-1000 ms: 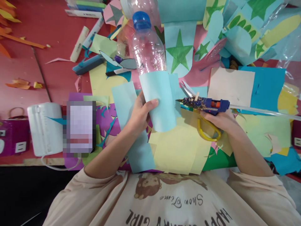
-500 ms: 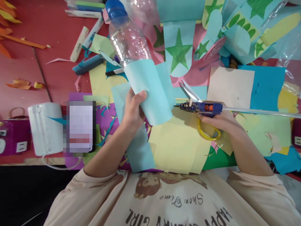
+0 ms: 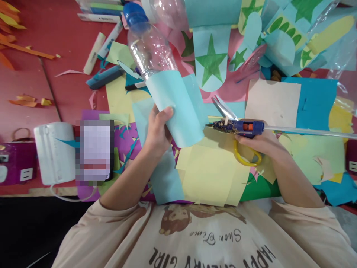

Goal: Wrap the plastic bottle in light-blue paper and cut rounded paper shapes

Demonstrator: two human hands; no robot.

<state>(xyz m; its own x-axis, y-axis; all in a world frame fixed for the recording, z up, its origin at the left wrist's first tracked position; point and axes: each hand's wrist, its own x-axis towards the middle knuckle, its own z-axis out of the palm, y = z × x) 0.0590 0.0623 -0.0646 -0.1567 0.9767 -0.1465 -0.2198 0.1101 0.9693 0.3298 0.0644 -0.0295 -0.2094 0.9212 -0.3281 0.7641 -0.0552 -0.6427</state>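
Note:
A clear plastic bottle [image 3: 152,48] with a blue cap tilts up to the left, its lower part wrapped in light blue paper [image 3: 177,108]. My left hand [image 3: 158,130] grips the wrapped part, thumb on the paper. The paper's right-hand flap stands away from the bottle. My right hand [image 3: 258,143] is closed around a dark blue glue gun [image 3: 248,127], whose nozzle points left, close to the paper. A long clear glue stick [image 3: 309,131] sticks out of its back. Scissors with a yellow handle [image 3: 248,163] lie under the gun.
Yellow paper sheets [image 3: 206,175] lie in front of me. Light blue cutouts with green stars [image 3: 212,61] are at the back. A phone [image 3: 96,152] and a white device [image 3: 54,152] lie at the left, markers [image 3: 94,54] at the back left.
The bottle has shifted very slightly up and left in my left hand. My right hand and the glue gun have hardly moved.

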